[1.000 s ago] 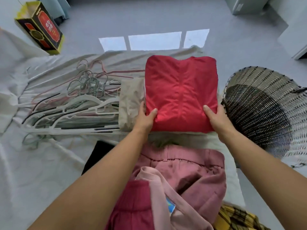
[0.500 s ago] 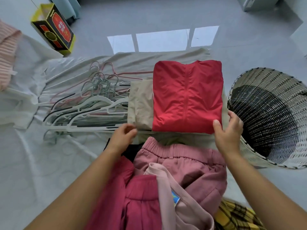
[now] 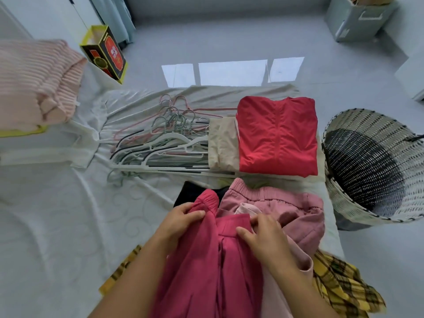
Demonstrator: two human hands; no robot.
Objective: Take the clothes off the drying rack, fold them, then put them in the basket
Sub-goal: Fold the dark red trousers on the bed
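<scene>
A folded red garment (image 3: 277,136) lies on top of a folded beige one (image 3: 221,145) at the far edge of the white sheet. Nearer to me is a heap of unfolded clothes: a magenta garment (image 3: 206,267), pink trousers with an elastic waist (image 3: 282,203), a pale pink piece (image 3: 250,208), a yellow plaid one (image 3: 339,285) and something black (image 3: 190,191). My left hand (image 3: 181,218) pinches the magenta garment's gathered top edge. My right hand (image 3: 263,235) grips the same garment further right. The woven basket (image 3: 344,198) stands tilted at the right, with nothing visible in it.
A pile of empty hangers (image 3: 165,143) lies left of the folded stack. A pink ribbed knit (image 3: 34,81) sits at far left. A black-and-yellow box (image 3: 104,53) stands on the grey floor beyond the sheet. A grey storage box (image 3: 358,17) is at top right.
Both hands left the folded red garment and drew back to the near heap. They now hold the magenta garment. My view tilted up and back, showing more floor.
</scene>
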